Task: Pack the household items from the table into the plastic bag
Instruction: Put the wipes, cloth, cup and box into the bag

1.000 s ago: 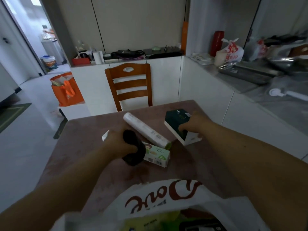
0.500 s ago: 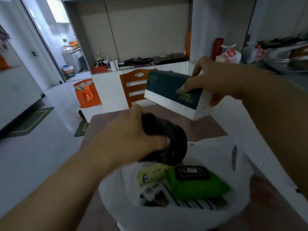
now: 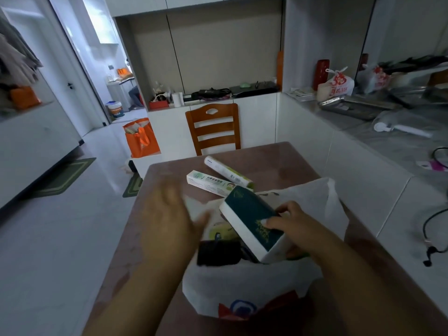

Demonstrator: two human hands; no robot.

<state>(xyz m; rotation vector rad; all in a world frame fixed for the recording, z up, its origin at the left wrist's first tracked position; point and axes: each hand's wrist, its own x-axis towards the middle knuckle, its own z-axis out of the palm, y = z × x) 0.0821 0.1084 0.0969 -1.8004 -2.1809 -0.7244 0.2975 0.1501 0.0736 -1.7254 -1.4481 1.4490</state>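
The left hand point(image 3: 174, 214) sits at the bag's 9 o'clock edge; motion blur hides its fingers, so its grip cannot be told, though it probably keeps the mouth wide. The plastic bag point(image 3: 242, 284) stands on the counter point(image 3: 278, 163), mouth up to receive items. A black item point(image 3: 217, 253) lies inside, its shape unclear. At 12 o'clock beyond the bag, a carton point(image 3: 208, 184) and a roll point(image 3: 225, 172) remain unpacked. The right hand point(image 3: 293, 225) pinches the green box point(image 3: 252, 219), tilted into the mouth.
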